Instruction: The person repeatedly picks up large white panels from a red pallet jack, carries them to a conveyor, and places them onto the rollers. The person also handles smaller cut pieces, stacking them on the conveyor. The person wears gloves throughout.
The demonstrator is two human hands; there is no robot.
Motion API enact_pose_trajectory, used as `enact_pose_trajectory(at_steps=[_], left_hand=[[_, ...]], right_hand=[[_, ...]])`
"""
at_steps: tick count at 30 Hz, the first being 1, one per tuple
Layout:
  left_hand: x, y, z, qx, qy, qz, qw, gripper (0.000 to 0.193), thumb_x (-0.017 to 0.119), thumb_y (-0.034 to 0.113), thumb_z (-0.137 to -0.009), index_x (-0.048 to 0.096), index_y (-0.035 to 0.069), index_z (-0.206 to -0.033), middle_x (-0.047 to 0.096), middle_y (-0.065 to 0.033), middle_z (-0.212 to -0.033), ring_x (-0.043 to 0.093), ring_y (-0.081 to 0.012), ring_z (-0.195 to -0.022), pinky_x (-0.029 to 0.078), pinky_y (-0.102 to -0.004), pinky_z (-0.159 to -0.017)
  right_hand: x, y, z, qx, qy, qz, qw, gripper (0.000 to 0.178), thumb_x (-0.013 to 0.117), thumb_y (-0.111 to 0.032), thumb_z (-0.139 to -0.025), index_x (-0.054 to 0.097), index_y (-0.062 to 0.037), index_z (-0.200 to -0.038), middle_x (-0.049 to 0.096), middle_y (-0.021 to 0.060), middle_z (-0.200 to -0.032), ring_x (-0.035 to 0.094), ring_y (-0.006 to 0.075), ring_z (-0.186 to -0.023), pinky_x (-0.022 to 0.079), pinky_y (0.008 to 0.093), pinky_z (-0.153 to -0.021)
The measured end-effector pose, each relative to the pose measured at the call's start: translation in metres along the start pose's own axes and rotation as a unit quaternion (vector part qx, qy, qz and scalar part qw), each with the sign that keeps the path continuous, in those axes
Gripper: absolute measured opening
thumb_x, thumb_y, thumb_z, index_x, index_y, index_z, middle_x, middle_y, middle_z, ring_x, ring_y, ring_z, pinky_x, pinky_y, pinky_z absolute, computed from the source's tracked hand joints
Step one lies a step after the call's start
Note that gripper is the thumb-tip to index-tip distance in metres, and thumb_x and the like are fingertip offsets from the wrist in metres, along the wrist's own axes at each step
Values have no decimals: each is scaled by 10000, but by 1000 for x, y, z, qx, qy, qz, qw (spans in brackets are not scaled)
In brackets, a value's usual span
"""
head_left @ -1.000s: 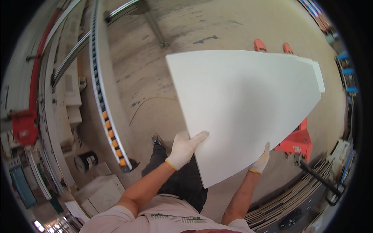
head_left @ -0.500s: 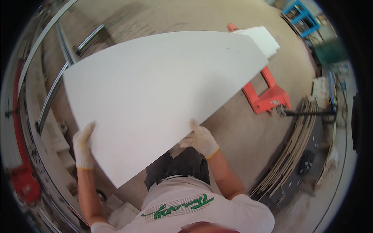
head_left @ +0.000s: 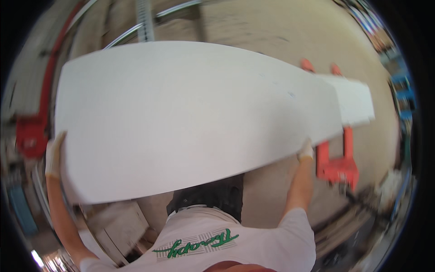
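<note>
Over the last half second the right hand [head_left: 306, 150] in its white knit glove had shifted along the near edge of the large white tapering flat panel [head_left: 190, 118], from about the middle toward the narrow end, while the white-gloved left hand [head_left: 54, 156] had stayed on the wide end. The panel's long near edge, steeply slanted before, now ran more nearly across the front of the body. With the hands well apart, the weight seemed better shared between the two ends, which should have made the broad sheet easier to steer. Both hands were closed on the panel: each thumb showed at the rim, but the fingers underneath were hidden, so how far they reached could not be made out. The panel lay between the hands, in front of the dark trousers [head_left: 206, 197], most of its surface beyond the grip on the far side. Its narrow end, past the right hand, overlapped in view a stack of white boards [head_left: 355, 99] by the red metal pallet truck [head_left: 337, 170]; whether panel and stack touched was unclear.
</note>
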State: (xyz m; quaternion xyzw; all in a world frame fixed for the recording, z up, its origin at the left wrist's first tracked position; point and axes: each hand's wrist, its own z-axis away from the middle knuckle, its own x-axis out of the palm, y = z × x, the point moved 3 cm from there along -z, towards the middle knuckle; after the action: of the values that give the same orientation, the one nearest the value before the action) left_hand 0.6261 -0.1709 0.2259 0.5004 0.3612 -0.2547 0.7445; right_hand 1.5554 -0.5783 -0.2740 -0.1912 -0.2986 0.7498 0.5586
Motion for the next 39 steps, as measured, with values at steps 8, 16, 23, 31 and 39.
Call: enact_pose_trajectory(at_steps=[8,16,23,31,39], left_hand=[[5,43,-4,-32,53,-150,987,833,727,743,-953,806,-87,-960,763,-141,-832,716,-219,-776,550,-388,-748],[-78,-20,-24,74,102,-259,958,935,666,840,-950,728,-70,-746,652,-173,-656,662,-286,-646,525,-454,-685],[-223,-75,-25,6,151,-239,959,812,684,735,-993,787,-58,-852,735,-218,-781,709,-280,-787,526,-436,-750],[-285,-336,-49,25,182,-198,963,908,656,816,-972,668,-41,-675,532,-112,-608,534,-236,-589,459,-448,-636],[-307,-604,-49,-164,114,-131,971,950,658,849,-919,788,-88,-832,750,-297,-881,730,-416,-862,540,-510,-853]], right_hand=[[14,-6,21,-22,168,106,980,774,509,-598,-1129,559,28,-1582,649,154,-1563,653,388,-1337,534,510,-1157],[57,16,86,-25,84,151,985,739,510,-559,-1141,575,41,-1568,676,158,-1530,672,404,-1324,556,543,-1156],[201,44,154,-83,12,265,961,751,518,-563,-1138,564,46,-1576,668,165,-1538,666,403,-1334,552,543,-1159],[319,115,278,-155,-39,292,943,765,527,-567,-1135,552,52,-1584,659,173,-1546,658,402,-1344,547,542,-1163],[338,163,388,-184,-10,277,943,779,536,-571,-1131,539,57,-1592,651,180,-1555,651,401,-1354,543,542,-1166]])
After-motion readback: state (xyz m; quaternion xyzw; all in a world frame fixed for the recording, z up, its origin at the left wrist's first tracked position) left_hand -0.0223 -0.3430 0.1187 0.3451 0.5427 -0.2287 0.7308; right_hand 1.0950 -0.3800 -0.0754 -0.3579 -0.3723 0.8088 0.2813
